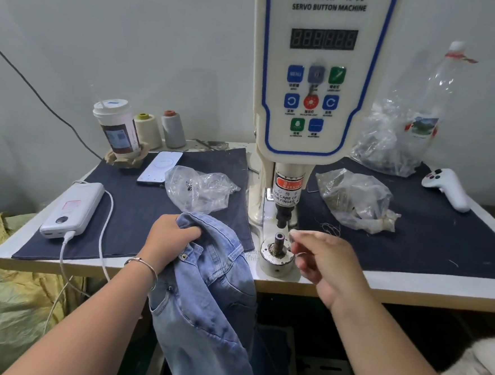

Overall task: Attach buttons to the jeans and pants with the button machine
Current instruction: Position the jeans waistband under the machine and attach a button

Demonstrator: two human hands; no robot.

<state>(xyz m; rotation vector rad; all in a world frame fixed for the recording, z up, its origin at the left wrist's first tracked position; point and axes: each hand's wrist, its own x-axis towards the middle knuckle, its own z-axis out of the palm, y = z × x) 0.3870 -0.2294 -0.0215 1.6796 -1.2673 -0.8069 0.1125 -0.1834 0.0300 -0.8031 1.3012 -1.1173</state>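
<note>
My left hand [170, 234] is gripping the bunched waistband of the light blue jeans [206, 295], which are hanging over the table's [409, 286] front edge. My right hand [323, 260], fingers loosely curled, is hovering just beside the button machine's [321, 75] lower die [278, 242].

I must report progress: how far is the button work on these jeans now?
Done: little shows; the lower die is bare. In hand: the left hand grips the jeans at the table edge, while the right hand hovers beside the die. Left: laying the fabric under the button machine and pressing.
</note>
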